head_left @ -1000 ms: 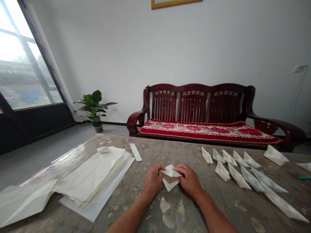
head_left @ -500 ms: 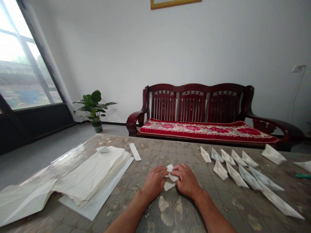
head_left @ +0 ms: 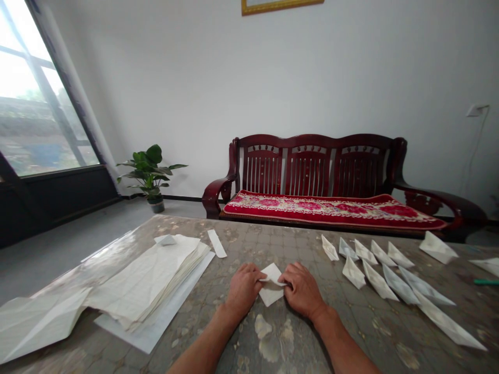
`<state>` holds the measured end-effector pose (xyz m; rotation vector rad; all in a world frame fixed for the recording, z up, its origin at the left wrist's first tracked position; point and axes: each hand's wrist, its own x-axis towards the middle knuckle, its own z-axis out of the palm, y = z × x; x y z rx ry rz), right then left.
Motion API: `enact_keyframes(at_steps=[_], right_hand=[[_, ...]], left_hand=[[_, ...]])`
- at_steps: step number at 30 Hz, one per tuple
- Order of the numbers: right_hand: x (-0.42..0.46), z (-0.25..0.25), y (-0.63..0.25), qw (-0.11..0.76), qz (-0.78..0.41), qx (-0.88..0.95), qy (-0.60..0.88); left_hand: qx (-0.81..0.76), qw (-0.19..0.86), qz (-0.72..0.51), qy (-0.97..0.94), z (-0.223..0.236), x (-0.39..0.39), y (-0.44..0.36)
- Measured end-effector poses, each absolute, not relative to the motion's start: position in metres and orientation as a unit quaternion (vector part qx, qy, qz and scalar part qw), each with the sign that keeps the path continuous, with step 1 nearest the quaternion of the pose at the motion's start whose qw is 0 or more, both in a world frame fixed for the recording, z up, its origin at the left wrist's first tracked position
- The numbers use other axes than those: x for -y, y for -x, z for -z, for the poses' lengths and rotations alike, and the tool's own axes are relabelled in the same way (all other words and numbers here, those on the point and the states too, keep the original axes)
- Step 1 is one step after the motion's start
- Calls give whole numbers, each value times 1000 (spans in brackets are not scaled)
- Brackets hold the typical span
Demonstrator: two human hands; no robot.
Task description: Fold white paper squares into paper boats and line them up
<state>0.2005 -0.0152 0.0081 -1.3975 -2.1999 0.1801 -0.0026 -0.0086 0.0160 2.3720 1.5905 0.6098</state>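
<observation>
A small folded piece of white paper (head_left: 272, 297) is held just over the table between my two hands. It shows a diamond outline with a gap across its middle. My left hand (head_left: 245, 285) pinches its left corner, fingers closed. At the right corner, my right hand (head_left: 302, 286) pinches in the same way. Several folded paper boats (head_left: 380, 280) sit in loose rows to the right of my hands. On the left lies a stack of paper sheets (head_left: 156, 278), with a small folded paper piece (head_left: 166, 240) on top.
A narrow paper strip (head_left: 217, 244) lies beyond my left hand on the patterned table (head_left: 268, 241). A green object (head_left: 485, 282) is at the right edge. Past the table stand a red wooden bench (head_left: 307, 166) and a potted plant (head_left: 154, 174).
My hands have drawn slightly apart toward the paper's side corners. More of the paper shows between them, and its diamond shape is wider and more open.
</observation>
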Motion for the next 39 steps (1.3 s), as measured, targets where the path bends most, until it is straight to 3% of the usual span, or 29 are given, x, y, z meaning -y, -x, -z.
enact_keyframes(at_steps=[11, 28, 39], right_hand=[[11, -9, -204, 235, -68, 790, 563], [1, 2, -212, 275, -136, 750, 586], [3, 3, -208, 258, -63, 734, 626]], left_hand=[[-529, 185, -299, -773, -4, -3, 19], [-587, 185, -292, -732, -5, -5, 20], [-555, 172, -293, -759, -2, -7, 24]])
